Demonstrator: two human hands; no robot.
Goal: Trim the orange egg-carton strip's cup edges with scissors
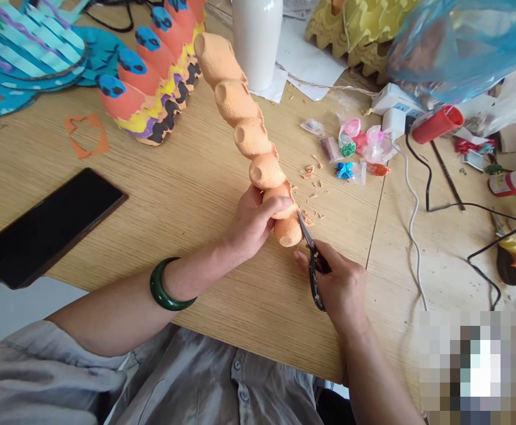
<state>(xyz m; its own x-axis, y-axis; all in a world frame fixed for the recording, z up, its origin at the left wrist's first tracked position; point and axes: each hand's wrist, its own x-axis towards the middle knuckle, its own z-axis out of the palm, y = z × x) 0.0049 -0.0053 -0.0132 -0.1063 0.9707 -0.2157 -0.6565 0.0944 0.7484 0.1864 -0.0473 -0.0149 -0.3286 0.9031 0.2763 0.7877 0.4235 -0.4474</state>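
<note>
Head view: left hand [251,223] grips bumpy orange strip [249,133]; right hand [339,283] holds scissors [311,260].

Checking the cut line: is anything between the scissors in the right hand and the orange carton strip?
Nothing visible does. The scissors in the right hand touch the orange carton strip, beside the left hand gripping it.

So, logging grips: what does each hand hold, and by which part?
The left hand grips the orange carton strip near its lower end; the right hand holds scissors by the handles.
</note>
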